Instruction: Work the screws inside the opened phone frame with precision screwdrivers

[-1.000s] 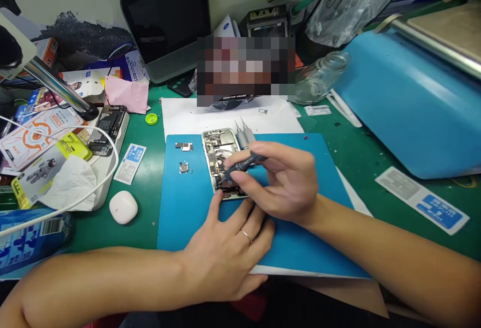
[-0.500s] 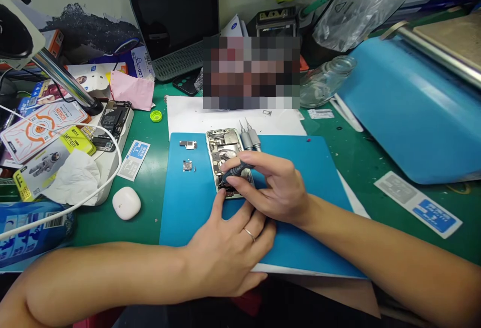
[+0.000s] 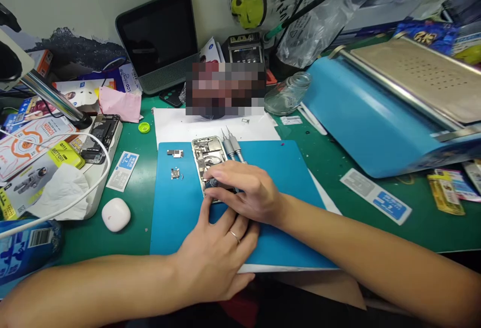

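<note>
An opened phone point(image 3: 208, 155) lies on the blue mat point(image 3: 176, 207), left of centre, its top end reaching the mat's far edge. The right hand point(image 3: 250, 187) is closed on a dark tool point(image 3: 213, 182), pinched between thumb and forefinger above the phone's near end; the tool's tip is hidden, so its exact contact cannot be told. The left hand point(image 3: 214, 248) (a ring point(image 3: 235, 236) circles one finger) is open, grips nothing, and sets one fingertip at the phone's near left corner. Two grey-handled tools point(image 3: 235, 145) lie just right of the phone, crossing the far edge onto white paper point(image 3: 169, 125). Near the mat's far left corner are a flat metal piece point(image 3: 175, 153) and, nearer the person, a small component point(image 3: 175, 173).
</note>
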Demonstrator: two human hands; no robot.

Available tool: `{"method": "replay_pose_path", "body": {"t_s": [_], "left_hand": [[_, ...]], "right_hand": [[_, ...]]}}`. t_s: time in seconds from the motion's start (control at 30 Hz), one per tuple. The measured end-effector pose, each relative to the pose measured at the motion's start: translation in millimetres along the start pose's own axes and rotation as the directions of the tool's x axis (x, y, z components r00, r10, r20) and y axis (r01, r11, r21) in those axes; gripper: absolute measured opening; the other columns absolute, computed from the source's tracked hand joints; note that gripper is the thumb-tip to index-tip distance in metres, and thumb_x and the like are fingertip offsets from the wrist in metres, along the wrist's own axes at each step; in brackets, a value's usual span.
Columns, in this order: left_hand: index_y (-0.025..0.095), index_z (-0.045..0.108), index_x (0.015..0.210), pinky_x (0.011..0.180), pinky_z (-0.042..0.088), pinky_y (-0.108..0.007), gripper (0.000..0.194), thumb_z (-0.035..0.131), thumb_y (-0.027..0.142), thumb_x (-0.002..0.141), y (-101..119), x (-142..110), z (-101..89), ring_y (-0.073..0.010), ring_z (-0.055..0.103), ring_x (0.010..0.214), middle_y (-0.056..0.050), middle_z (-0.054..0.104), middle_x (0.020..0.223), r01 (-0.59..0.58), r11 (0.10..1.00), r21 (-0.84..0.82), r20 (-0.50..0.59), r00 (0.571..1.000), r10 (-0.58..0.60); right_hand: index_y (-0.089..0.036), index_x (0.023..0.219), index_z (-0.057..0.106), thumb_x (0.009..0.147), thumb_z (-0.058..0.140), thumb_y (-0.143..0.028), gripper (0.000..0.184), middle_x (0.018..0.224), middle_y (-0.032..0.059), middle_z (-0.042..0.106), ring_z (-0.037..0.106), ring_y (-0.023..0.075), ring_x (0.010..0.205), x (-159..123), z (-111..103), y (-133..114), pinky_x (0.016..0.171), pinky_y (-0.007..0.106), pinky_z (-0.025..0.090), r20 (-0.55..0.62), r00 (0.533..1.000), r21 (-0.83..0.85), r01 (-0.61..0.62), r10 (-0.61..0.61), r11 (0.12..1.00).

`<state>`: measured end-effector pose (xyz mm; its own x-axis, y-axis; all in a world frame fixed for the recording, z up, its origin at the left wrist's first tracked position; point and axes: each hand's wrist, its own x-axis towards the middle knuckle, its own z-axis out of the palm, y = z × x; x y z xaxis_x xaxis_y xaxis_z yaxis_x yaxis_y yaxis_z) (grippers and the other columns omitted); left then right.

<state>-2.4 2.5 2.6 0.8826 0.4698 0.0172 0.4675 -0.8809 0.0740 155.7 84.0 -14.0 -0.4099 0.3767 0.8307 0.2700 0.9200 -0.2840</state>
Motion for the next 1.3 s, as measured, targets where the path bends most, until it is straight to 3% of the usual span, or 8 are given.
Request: {"method": "replay_pose_path", "body": {"t_s": [0.77,0.97,1.2,1.3], "left_hand": [[0.01,0.046,0.144,0.111,0.028,-0.067,0.063,0.045,0.054,0.099,-0.8,0.2,-0.4,-0.0341,0.041,0.13,-0.016,0.055,0.139,-0.009,1.0,-0.005,-0.009,1.0,0.009],[0.01,0.047,0.142,0.111,0.03,-0.063,0.062,0.047,0.054,0.098,-0.1,-0.4,0.2,-0.0331,0.043,0.127,-0.016,0.055,0.138,-0.005,1.0,-0.003,-0.017,1.0,0.005],[0.01,0.045,0.145,0.112,0.027,-0.067,0.065,0.046,0.055,0.098,0.0,-0.4,-1.6,-0.0348,0.04,0.132,-0.016,0.054,0.14,-0.013,1.0,-0.003,0.003,1.0,0.013],[0.009,0.044,0.146,0.113,0.027,-0.065,0.066,0.046,0.055,0.098,0.0,0.2,-2.4,-0.0347,0.039,0.133,-0.017,0.053,0.142,-0.012,1.0,0.0,0.016,1.0,0.012]], "right_hand": [[-0.02,0.138,0.04,0.089,0.057,-0.002,0.054,0.103,0.0096,0.068,0.068,0.0179,0.093,1.0,4.1,0.1,0.075,0.034,0.065,-0.015,0.999,0.049,-0.03,0.031,0.998],[-0.02,0.137,0.04,0.089,0.066,-0.009,0.055,0.103,0.01,0.068,0.069,0.0173,0.093,1.3,4.2,-0.3,0.073,0.031,0.065,-0.013,1.0,0.04,-0.019,0.019,0.999],[-0.022,0.137,0.041,0.089,0.057,-0.005,0.053,0.104,0.009,0.069,0.069,0.0176,0.093,1.1,3.6,0.0,0.073,0.033,0.064,-0.027,0.999,0.014,-0.035,0.035,0.999],[-0.02,0.137,0.041,0.089,0.063,-0.009,0.054,0.104,0.0105,0.069,0.07,0.019,0.093,0.3,3.5,1.1,0.073,0.033,0.065,-0.025,0.999,0.027,-0.02,0.021,0.999]]}}
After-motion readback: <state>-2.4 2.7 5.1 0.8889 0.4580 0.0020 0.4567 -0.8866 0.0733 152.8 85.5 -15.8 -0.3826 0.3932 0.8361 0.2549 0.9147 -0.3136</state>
